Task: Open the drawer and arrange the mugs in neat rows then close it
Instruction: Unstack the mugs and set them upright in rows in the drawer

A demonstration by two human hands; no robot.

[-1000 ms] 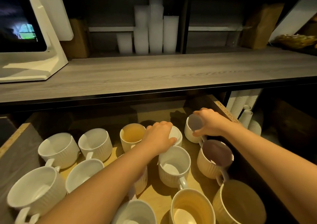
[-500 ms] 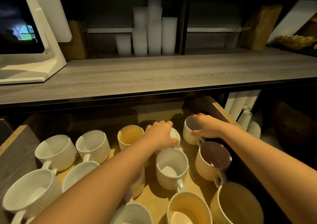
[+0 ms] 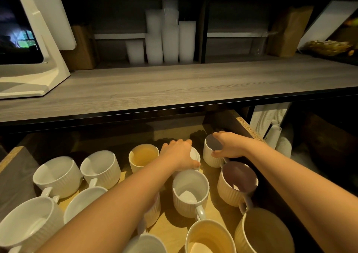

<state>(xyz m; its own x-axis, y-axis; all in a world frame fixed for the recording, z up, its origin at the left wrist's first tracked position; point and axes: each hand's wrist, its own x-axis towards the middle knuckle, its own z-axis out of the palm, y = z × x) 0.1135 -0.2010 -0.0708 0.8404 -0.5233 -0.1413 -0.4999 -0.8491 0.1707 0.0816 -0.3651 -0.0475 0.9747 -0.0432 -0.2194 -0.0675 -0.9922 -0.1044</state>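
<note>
The drawer (image 3: 249,125) stands open below the counter, holding several ribbed white mugs. My left hand (image 3: 179,154) lies over a back-row mug (image 3: 195,155), covering most of its mouth and gripping it. My right hand (image 3: 231,146) clasps the rim of the back right mug (image 3: 210,156), fingers over its far edge and thumb on the near side. A yellow-tinted mug (image 3: 143,156) stands just left of my left hand. In front stand a white mug (image 3: 189,192) and a purple-tinted mug (image 3: 237,183), both upright with handles toward me.
Two more mugs (image 3: 58,175) (image 3: 100,167) sit at the back left. The grey wooden counter (image 3: 174,86) overhangs the drawer's back. A white monitor stand (image 3: 34,59) is on the counter's left. Stacked plastic cups (image 3: 166,37) stand behind; paper cup stacks (image 3: 271,125) lie right of the drawer.
Both hands have slid their mugs a little farther toward the back of the drawer. My right hand's fingers have spread over the rim of its mug.
</note>
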